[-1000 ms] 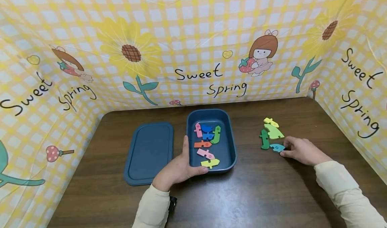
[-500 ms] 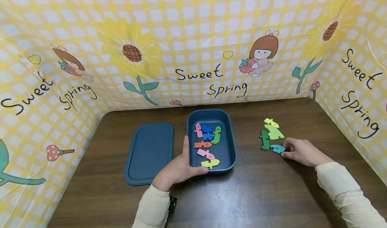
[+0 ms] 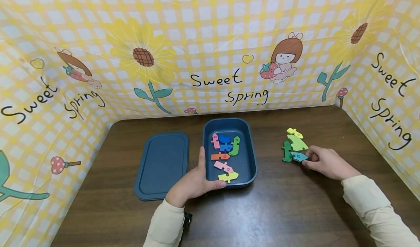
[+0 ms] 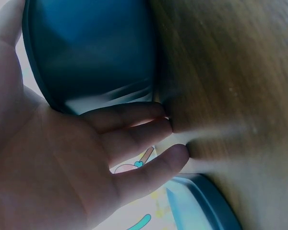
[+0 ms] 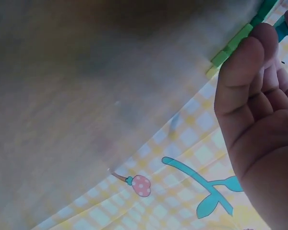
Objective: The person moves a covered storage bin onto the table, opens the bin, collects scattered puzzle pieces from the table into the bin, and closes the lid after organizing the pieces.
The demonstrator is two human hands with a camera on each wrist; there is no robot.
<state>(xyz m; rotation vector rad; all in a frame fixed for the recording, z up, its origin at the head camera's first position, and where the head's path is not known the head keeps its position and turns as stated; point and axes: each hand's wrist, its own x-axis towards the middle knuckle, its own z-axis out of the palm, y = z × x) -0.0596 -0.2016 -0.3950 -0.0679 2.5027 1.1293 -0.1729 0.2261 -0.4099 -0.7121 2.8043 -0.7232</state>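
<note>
In the head view, my right hand pinches a light-blue puzzle piece by its right end, between thumb and fingertips. The piece lies tilted against a dark green puzzle piece. Just behind are a light green piece and a yellow piece. My left hand rests against the near left corner of a dark blue box, thumb over the front rim. In the left wrist view, its fingers extend along the box wall down to the table.
Inside the box lie several colored puzzle pieces, among them an orange piece and a yellow-green piece. Left of it lies a flat dark blue lid. A patterned cloth surrounds the brown table at the back and sides.
My right hand has shifted the light-blue piece slightly left and away from me, so it now meets the dark green piece, which has turned slightly. The left hand and box have stayed still.
</note>
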